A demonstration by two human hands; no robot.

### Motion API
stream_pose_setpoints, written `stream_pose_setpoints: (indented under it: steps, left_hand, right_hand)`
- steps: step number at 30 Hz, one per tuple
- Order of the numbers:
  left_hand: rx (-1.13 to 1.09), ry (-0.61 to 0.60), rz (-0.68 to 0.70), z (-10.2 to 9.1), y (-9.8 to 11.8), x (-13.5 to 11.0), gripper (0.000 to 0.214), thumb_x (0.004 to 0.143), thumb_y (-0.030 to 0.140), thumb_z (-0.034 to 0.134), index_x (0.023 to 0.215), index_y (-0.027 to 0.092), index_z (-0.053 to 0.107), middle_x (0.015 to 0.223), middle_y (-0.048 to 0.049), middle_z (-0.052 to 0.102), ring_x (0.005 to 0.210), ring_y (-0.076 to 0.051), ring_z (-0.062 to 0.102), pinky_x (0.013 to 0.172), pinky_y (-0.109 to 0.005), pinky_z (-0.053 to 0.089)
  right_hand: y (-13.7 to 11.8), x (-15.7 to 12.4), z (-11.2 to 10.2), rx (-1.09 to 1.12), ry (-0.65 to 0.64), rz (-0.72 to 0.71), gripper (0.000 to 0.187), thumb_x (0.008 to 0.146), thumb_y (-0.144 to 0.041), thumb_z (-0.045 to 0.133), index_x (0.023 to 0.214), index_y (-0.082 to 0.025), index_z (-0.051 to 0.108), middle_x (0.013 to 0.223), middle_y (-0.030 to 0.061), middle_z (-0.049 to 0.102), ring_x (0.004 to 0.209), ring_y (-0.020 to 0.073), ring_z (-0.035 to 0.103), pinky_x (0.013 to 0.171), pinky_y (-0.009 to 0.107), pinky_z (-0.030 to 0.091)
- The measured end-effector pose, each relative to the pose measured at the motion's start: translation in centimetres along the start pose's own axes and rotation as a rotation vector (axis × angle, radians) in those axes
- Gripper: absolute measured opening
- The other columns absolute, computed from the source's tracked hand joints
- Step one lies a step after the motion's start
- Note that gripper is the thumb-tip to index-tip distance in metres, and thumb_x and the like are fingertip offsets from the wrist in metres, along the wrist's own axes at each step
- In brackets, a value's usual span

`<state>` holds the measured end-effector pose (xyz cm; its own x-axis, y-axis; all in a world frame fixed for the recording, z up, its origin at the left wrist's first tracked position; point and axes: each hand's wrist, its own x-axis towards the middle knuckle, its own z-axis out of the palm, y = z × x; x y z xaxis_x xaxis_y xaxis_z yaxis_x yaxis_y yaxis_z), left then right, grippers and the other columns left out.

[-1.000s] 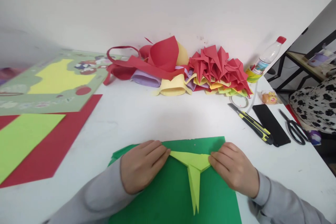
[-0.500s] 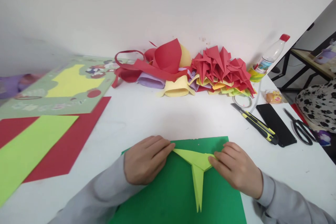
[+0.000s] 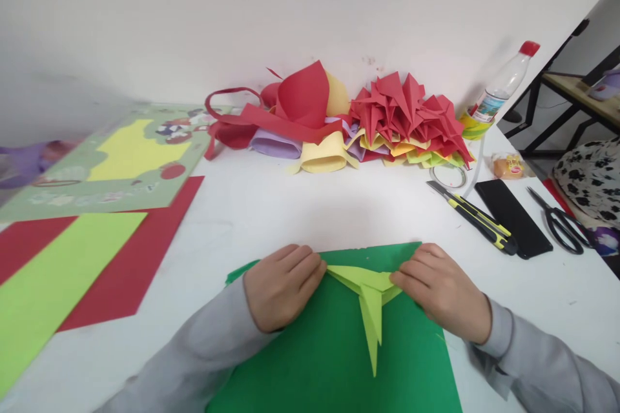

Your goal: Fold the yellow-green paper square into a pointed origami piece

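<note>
A folded yellow-green origami paper (image 3: 371,287) spans the gap between my hands, over a green sheet (image 3: 339,361). Its left tip is pinched by my left hand (image 3: 285,287), fingers closed. My right hand (image 3: 443,290) pinches the opposite end, thumb and fingers pressed together. From the middle of the paper two pointed flaps hang down toward me, one longer than the other. The fingertips of both hands partly hide the ends of the paper.
Folded red paper pieces (image 3: 407,110) and rolled coloured paper (image 3: 310,103) lie along the wall. At right are a bottle (image 3: 504,87), tape (image 3: 448,175), a utility knife (image 3: 475,216), a black phone-like slab (image 3: 513,218) and scissors (image 3: 562,222). Red sheets (image 3: 159,232) lie left.
Both hands have lifted the folded paper's ends slightly away from me. Its crossbar has narrowed and creased, and the two hanging flaps have spread to uneven lengths.
</note>
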<state>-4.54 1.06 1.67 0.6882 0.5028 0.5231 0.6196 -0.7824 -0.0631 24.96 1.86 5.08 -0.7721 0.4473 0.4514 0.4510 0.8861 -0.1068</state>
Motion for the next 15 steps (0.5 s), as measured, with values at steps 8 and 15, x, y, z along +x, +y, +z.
stream_pose_setpoints:
  steps: [8, 15]
  left_hand:
    - [-1.002, 0.275, -0.722, -1.9, 2.7, 1.3, 0.043, 0.087, 0.023, 0.063, 0.129, 0.032, 0.06, 0.098, -0.003, 0.07, 0.074, -0.016, 0.065, 0.066, -0.027, 0.056]
    - [-1.677, 0.305, -1.108, -2.0, 6.7, 4.4, 0.054, 0.055, 0.041, 0.092, 0.105, 0.026, 0.077, 0.098, -0.0083, 0.078, 0.076, -0.024, 0.072, 0.07, -0.033, 0.06]
  right_hand:
    - [1.6, -1.1, -0.2, 0.909, -0.032, 0.566, 0.014, 0.092, -0.026, 0.06, 0.091, -0.016, 0.071, 0.078, 0.0044, 0.067, 0.067, 0.0138, 0.058, 0.061, 0.025, 0.047]
    - [-0.8, -0.4, 0.4, 1.646, -0.212, 0.799, 0.027, 0.077, -0.037, 0.079, 0.091, -0.014, 0.074, 0.075, 0.0015, 0.069, 0.064, 0.0105, 0.059, 0.063, 0.023, 0.047]
